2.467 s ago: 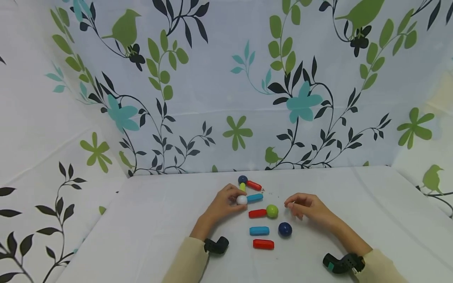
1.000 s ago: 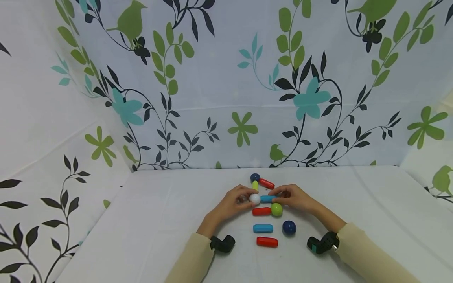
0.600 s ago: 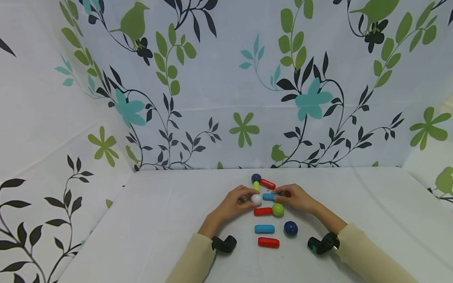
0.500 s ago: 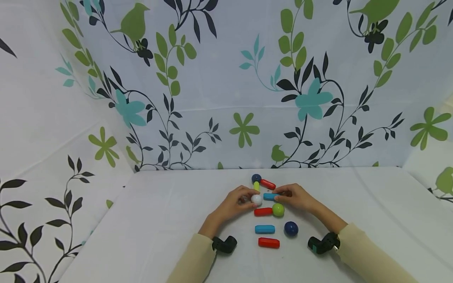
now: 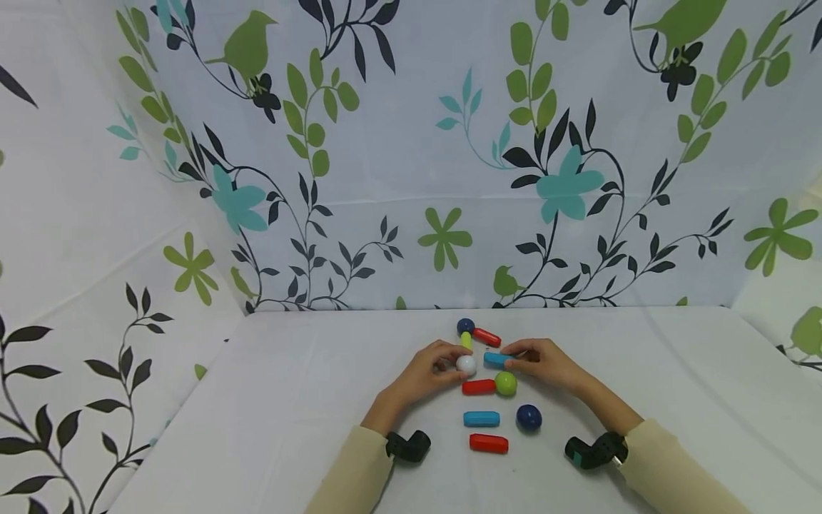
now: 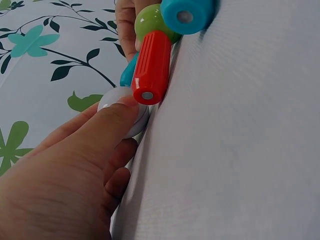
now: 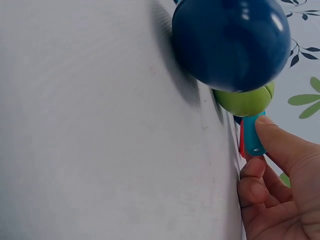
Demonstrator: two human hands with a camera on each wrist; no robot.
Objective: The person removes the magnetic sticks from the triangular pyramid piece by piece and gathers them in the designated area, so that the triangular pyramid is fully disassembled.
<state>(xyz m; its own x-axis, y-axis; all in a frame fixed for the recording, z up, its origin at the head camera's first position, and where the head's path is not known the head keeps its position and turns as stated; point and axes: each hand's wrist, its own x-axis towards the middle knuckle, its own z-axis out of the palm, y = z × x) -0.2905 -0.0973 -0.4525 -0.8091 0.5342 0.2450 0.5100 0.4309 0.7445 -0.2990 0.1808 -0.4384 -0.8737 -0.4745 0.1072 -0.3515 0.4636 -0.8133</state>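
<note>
My left hand (image 5: 424, 371) pinches a white ball (image 5: 467, 365) between thumb and fingers; the left wrist view shows the thumb lying across that ball (image 6: 122, 102). A short yellow-green rod (image 5: 466, 340) runs from beside the ball back to a small dark blue ball (image 5: 465, 327), where a red rod (image 5: 486, 337) also meets. My right hand (image 5: 546, 364) grips a light blue magnetic rod (image 5: 496, 360) by its right end. Between this rod and the white ball there is a small gap. In the right wrist view, a metal tip shows on the blue rod (image 7: 254, 135).
Just nearer lies a red rod (image 5: 479, 387) joined to a green ball (image 5: 506, 384). Another light blue rod (image 5: 481, 419), a red rod (image 5: 489, 443) and a larger dark blue ball (image 5: 529, 417) lie closer on the white table (image 5: 289, 428). A patterned cloth (image 5: 385, 143) hangs behind.
My right hand has come in from the right and taken hold of the light blue rod. That rod touched the white ball before and has since moved off it to the right.
</note>
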